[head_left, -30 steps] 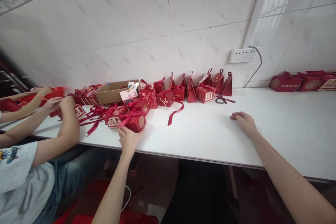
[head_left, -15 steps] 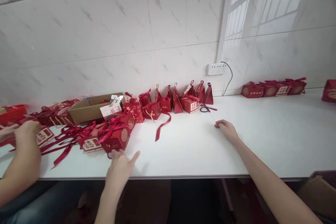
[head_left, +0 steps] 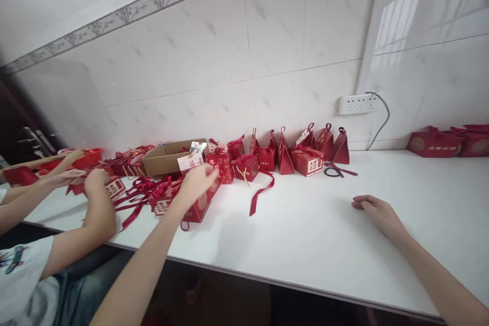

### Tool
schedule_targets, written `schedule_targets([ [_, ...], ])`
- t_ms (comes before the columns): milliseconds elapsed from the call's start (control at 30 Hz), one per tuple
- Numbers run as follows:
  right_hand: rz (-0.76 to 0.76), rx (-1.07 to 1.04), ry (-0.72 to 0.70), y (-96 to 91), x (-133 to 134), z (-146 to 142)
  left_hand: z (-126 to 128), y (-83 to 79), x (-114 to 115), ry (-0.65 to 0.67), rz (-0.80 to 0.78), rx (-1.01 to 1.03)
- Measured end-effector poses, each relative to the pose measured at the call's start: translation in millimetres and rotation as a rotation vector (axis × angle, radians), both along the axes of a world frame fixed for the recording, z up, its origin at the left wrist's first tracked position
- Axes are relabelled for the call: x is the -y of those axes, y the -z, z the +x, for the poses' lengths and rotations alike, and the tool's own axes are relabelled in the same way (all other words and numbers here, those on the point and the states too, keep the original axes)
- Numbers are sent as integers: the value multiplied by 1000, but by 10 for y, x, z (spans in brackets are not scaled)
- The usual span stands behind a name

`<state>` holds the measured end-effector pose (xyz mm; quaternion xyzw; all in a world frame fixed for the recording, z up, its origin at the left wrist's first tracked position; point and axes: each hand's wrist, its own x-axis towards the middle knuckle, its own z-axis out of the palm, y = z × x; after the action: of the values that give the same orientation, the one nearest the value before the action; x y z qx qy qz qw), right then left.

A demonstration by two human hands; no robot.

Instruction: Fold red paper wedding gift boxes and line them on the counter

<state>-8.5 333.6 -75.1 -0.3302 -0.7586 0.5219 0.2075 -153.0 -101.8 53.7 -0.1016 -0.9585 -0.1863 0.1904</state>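
My left hand [head_left: 196,182] reaches forward over the top of a red gift box [head_left: 200,207] tied with a red ribbon, near the table's front edge. Its fingers are smeared by motion, so I cannot tell whether they grip the box. My right hand [head_left: 376,211] rests on the white table [head_left: 305,234] far to the right, fingers curled in, nothing in them. Several more red boxes and loose ribbons [head_left: 262,191] lie around the left hand.
A brown cardboard box [head_left: 164,159] stands behind the pile. Red pyramid boxes [head_left: 284,145] line the tiled wall, with more red boxes [head_left: 433,141] at the far right. A wall socket [head_left: 355,104] with a cable is there. Another person's hands [head_left: 95,183] work at the left.
My left hand has moved from the table edge forward onto the ribboned red box. The view has swung and tilted. My right hand still rests on the table.
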Motion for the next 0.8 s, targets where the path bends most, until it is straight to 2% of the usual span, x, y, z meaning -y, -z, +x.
schedule_targets([
  [67, -16, 6, -1, 7, -9, -10, -402, -173, 146, -74, 2, -35],
  [133, -20, 16, -3, 3, -8, -19, -749, -251, 357, -177, 11, -23],
  [233, 8, 59, -6, -30, 9, -28, -1094, -227, 644, -303, 61, 22],
  [333, 30, 97, -3, -64, 20, -50, -1286, -142, 755, -332, 144, 65],
  [467, 58, 113, -18, -62, -1, -95, -1386, -94, 715, -293, 289, 74],
  [567, 84, 128, -33, -45, -21, -113, -1365, -174, 687, -259, 406, 23],
  [667, 105, 137, -39, -30, -35, -115, -1318, -387, 648, -221, 527, -92],
  [800, 127, 162, -41, -32, -15, -118, -1245, -818, 426, -109, 724, -278],
])
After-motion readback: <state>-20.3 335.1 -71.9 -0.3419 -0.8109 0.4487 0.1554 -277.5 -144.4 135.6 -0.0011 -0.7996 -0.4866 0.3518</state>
